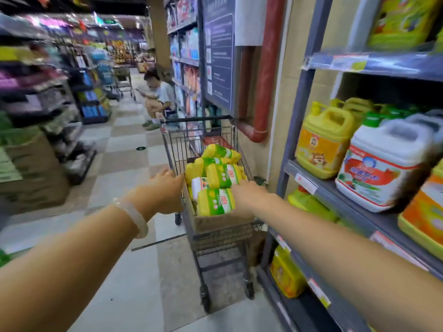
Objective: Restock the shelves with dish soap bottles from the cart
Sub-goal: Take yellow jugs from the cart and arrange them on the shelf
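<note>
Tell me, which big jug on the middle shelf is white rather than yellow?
The white jug with the red label and green cap, standing right of the yellow jug, nearer the camera.

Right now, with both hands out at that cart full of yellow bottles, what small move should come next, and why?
Probably closing both hands on the nearest yellow bottle and lifting it out. The left hand and right hand sit at either side of the cardboard box in the cart, though whether either one grips anything yet is unclear. The shelves to the right are where it would go.
</note>
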A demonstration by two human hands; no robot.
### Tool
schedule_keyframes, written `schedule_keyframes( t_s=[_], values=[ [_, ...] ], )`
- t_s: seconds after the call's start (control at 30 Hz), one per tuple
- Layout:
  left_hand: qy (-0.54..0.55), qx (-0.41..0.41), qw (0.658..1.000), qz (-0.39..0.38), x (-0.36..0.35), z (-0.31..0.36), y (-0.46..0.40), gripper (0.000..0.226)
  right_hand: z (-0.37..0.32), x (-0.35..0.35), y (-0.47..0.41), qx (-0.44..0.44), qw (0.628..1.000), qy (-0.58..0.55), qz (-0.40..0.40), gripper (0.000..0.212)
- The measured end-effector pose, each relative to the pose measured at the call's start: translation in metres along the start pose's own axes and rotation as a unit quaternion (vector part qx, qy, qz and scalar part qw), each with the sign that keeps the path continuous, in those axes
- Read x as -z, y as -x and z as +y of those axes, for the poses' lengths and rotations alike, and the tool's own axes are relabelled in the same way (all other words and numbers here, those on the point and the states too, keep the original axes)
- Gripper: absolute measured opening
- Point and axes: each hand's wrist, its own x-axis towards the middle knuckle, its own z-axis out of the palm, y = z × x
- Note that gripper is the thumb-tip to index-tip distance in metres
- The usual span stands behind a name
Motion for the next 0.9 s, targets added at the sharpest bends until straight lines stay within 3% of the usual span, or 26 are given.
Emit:
schedule_keyframes(
  t_s=[0.23,0.57,0.73,0.9],
  values=[
    [0.009,-0.012,0.999,-0.051,-0.060,-0.043,-0.116,0.078,-0.025,-0.057,-0.147,-0.003,0.999,-0.040,-0.031,0.055],
    [0.047,-0.074,0.989,-0.123,-0.089,-0.086,-0.292,0.071,-0.034,-0.068,-0.312,-0.044,0.988,-0.095,-0.114,0.054],
    [0.077,-0.117,0.978,-0.156,-0.109,-0.085,-0.375,0.069,-0.004,-0.084,-0.368,-0.116,0.969,-0.171,-0.135,0.061],
    [0.118,-0.163,0.958,-0.205,-0.126,-0.075,-0.467,0.066,0.039,-0.117,-0.419,-0.235,0.918,-0.284,-0.145,0.061]
  ],
)
